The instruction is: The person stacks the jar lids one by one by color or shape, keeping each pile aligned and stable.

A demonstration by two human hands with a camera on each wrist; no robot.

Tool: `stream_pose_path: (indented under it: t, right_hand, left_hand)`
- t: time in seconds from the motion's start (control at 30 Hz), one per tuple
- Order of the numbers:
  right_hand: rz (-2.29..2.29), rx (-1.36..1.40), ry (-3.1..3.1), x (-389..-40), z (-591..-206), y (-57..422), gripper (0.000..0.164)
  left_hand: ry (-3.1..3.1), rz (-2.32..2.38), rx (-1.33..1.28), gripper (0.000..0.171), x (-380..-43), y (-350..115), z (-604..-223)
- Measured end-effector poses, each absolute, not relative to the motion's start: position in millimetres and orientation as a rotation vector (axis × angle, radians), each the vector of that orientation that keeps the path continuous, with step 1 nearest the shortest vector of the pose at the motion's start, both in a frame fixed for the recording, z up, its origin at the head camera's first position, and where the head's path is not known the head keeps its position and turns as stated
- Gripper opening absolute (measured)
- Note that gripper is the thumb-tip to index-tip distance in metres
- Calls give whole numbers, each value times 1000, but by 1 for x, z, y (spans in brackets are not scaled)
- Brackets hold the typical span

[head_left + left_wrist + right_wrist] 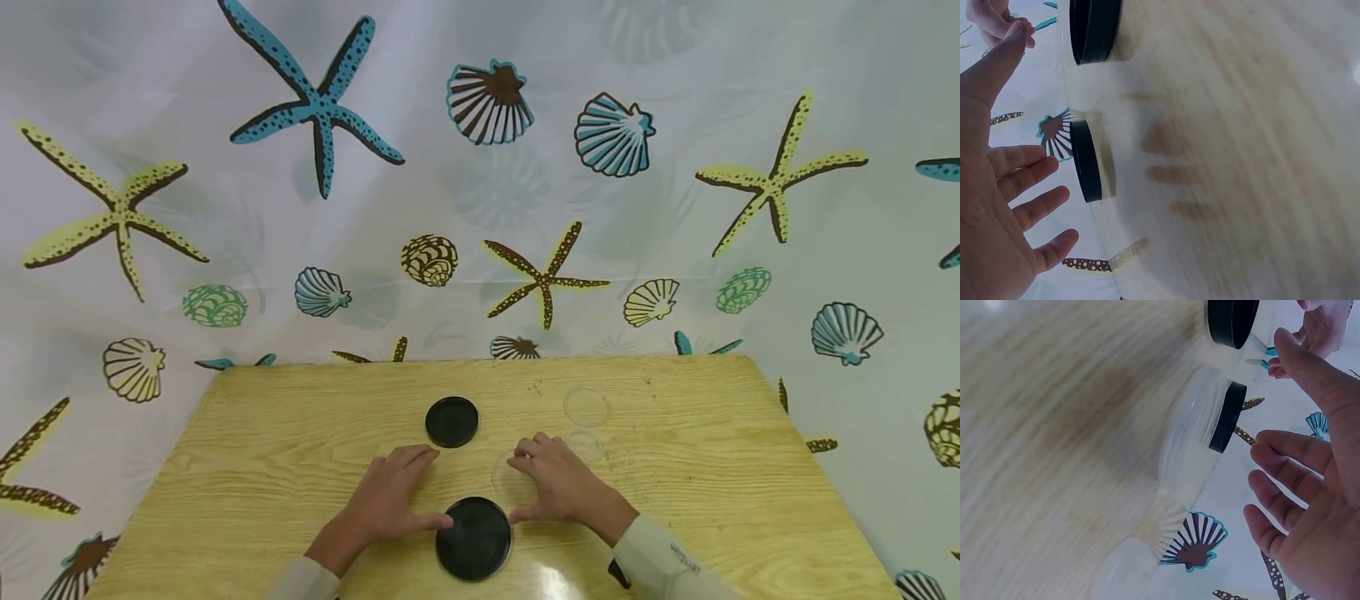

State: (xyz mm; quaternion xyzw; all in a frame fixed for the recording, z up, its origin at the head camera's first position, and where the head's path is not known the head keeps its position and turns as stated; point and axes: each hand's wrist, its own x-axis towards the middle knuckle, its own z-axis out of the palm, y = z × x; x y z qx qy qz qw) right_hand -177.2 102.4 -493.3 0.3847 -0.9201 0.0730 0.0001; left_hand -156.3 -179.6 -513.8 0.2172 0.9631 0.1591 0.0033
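on the wooden table [300, 433], the left hand [386, 500] and right hand [558, 479], relaxed and empty, flanked the larger black disc [476, 546]; the smaller black disc [452, 422] lay beyond it. apparently a reaching step; gripping called for curling fingers inward.

Passable across the desk [247, 458] left of the left fingers [408, 460]; obstructed beside the right fingers [538, 450] by clear discs [587, 406], between both by a large black disc [475, 542], beyond by a small black disc [452, 422].

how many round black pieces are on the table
2: the larger piece, nearer the camera, and the smaller piece, farther back. A partly hidden black item by the right sleeve is unclear.
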Motion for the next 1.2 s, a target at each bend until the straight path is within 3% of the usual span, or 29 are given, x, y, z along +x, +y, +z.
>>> stream_pose_path:
  t: [0.57,1.2]
  right_hand:
    - [268,1154,-2892,-191,-479,96,71]
    - [291,1125,-2886,-216,-468,90,71]
  left_hand:
    - [3073,496,655,84,-172,-184,-504]
    - [3088,487,632,84,-189,-189,-503]
